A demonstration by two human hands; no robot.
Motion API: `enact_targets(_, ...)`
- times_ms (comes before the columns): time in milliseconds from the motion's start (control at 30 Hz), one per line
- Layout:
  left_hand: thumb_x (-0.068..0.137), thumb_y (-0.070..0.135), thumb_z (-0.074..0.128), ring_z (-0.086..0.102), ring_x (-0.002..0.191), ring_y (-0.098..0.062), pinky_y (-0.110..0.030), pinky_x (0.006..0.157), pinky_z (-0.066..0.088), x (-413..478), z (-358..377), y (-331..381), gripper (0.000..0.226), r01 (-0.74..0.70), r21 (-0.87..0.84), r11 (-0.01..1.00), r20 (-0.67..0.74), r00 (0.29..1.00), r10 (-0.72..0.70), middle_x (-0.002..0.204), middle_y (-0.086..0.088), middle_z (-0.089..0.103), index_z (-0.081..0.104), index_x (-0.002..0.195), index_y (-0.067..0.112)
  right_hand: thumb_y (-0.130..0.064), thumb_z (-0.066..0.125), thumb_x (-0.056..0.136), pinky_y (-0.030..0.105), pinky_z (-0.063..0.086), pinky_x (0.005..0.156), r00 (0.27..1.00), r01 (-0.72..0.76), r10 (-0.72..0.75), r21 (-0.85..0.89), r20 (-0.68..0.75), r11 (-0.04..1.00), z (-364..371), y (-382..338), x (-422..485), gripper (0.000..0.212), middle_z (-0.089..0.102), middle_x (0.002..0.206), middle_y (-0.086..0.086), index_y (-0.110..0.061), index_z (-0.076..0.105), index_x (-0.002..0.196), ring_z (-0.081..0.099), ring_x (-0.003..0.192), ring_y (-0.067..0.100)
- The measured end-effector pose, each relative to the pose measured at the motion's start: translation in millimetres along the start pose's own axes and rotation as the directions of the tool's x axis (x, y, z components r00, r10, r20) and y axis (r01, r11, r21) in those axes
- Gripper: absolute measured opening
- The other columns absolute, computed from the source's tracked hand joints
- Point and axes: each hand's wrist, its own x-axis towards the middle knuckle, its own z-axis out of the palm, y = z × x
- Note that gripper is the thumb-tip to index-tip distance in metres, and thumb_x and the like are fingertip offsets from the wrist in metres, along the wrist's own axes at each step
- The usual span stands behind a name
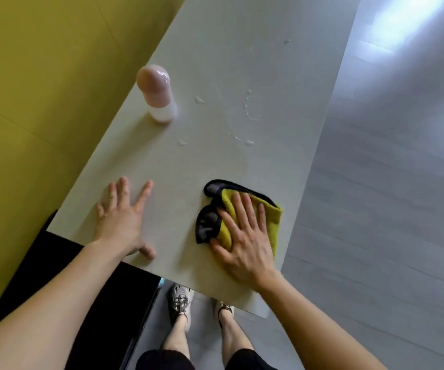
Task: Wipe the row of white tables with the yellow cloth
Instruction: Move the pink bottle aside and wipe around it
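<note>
Head view: white table (215, 62) runs away from the camera, yellow wall (42, 76) along its left, grey floor (389, 182) on its right, water droplets (250, 108) scattered mid-top, pink-capped bottle (158, 96) upright near the left edge, no readable label. Right hand (242, 236) flat, fingers straight, pressing the yellow cloth (252, 217) onto the near right part of the table. Left hand (124, 220) spread flat on the bare top, well apart from the cloth.

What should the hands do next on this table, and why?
Probably slide the cloth forward with the right hand, toward the droplets: they lie on the table beyond the cloth, not yet wiped. The left hand rests flat beside it, and the bottle stands left of that path.
</note>
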Motion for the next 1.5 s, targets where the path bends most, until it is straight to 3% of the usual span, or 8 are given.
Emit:
enact_targets(167, 0.042, 0.075, 0.099, -0.022, 0.165, -0.044, -0.068, 0.132, 0.012, 1, -2, 1, 0.181, -0.011, -0.008, 1.000, -0.007, 1.000, 0.011, 0.175, -0.017, -0.035, -0.035, 0.161, 0.048, -0.071, 0.040, 0.098, 0.062, 0.006, 0.134, 0.940, -0.310, 0.311, 0.026, -0.139, 0.950, -32, 113, 96, 0.082, 0.006, 0.183, 0.006, -0.023, 0.042, 0.165, 0.001, 0.170, 0.027)
enact_targets(300, 0.041, 0.074, 0.100, -0.020, 0.166, -0.044, -0.068, 0.132, 0.013, 2, 0, 1, 0.182, -0.006, -0.007, 1.000, -0.027, 1.000, 0.005, 0.175, -0.017, -0.034, -0.032, 0.163, 0.047, -0.066, 0.041, 0.101, 0.059, 0.008, 0.135, 0.928, -0.326, 0.335, 0.082, -0.163, 0.942, -18, 70, 68, 0.082, 0.003, 0.183, 0.010, -0.020, 0.036, 0.169, -0.004, 0.170, 0.027)
enact_targets(533, 0.034, 0.084, 0.094, -0.014, 0.168, -0.040, -0.064, 0.133, 0.018, 3, 3, -5, 0.182, -0.029, 0.006, 1.000, -0.080, 0.996, 0.029, 0.178, -0.015, -0.028, -0.029, 0.164, 0.049, -0.054, 0.061, 0.097, 0.061, 0.015, 0.133, 0.984, 0.174, -0.172, 0.067, -0.035, 0.982, 16, -36, -22, 0.073, 0.005, 0.183, 0.010, -0.024, 0.049, 0.162, -0.003, 0.170, 0.032)
enact_targets(700, 0.039, 0.086, 0.092, -0.012, 0.168, -0.038, -0.060, 0.132, 0.023, 0, -2, -4, 0.180, -0.046, 0.037, 0.998, -0.086, 0.995, 0.049, 0.179, -0.015, -0.025, -0.029, 0.165, 0.045, -0.049, 0.057, 0.102, 0.063, 0.019, 0.132, 0.970, -0.165, 0.179, 0.096, -0.162, 0.982, 3, 47, -28, 0.065, 0.013, 0.182, 0.007, -0.017, 0.052, 0.158, 0.006, 0.170, 0.027)
enact_targets(800, 0.041, 0.096, 0.084, -0.007, 0.169, -0.038, -0.058, 0.129, 0.028, -3, 0, -14, 0.175, -0.087, 0.084, 0.993, -0.103, 0.990, 0.095, 0.180, -0.016, -0.020, -0.025, 0.168, 0.042, -0.059, 0.050, 0.102, 0.064, 0.014, 0.134, 0.906, -0.357, 0.365, 0.076, -0.214, 0.931, 18, -1, -47, 0.075, 0.008, 0.182, 0.012, -0.021, 0.043, 0.166, 0.001, 0.170, 0.031)
enact_targets(1000, 0.048, 0.097, 0.080, -0.008, 0.168, -0.042, -0.065, 0.128, 0.026, -2, 5, -17, 0.166, -0.129, 0.091, 0.987, -0.113, 0.984, 0.139, 0.180, -0.019, -0.019, -0.017, 0.170, 0.039, -0.064, 0.049, 0.105, 0.052, 0.005, 0.137, 0.958, -0.249, 0.260, 0.103, -0.119, 0.963, 38, -127, -24, 0.075, -0.005, 0.183, 0.007, -0.034, 0.030, 0.171, -0.012, 0.169, 0.028)
enact_targets(1333, 0.044, 0.105, 0.073, -0.003, 0.169, -0.035, -0.061, 0.126, 0.027, -6, 1, -30, 0.162, -0.160, 0.092, 0.983, -0.143, 0.975, 0.172, 0.182, -0.011, -0.013, -0.010, 0.170, 0.047, -0.063, 0.046, 0.102, 0.066, 0.012, 0.133, 0.904, -0.411, 0.408, 0.007, -0.125, 0.912, 27, -7, -94, 0.082, -0.002, 0.183, 0.010, -0.024, 0.031, 0.171, -0.006, 0.170, 0.029)
enact_targets(1500, 0.073, 0.065, 0.093, 0.023, 0.166, -0.029, -0.050, 0.130, 0.032, -7, -19, -82, 0.123, -0.267, -0.040, 0.963, -0.098, 0.960, 0.262, 0.183, -0.006, 0.013, 0.023, 0.171, 0.041, -0.071, 0.042, 0.105, 0.063, 0.007, 0.134, 0.961, -0.267, 0.267, 0.011, -0.075, 0.964, 51, -130, -59, 0.087, -0.013, 0.181, 0.018, -0.028, 0.013, 0.175, -0.014, 0.168, 0.038)
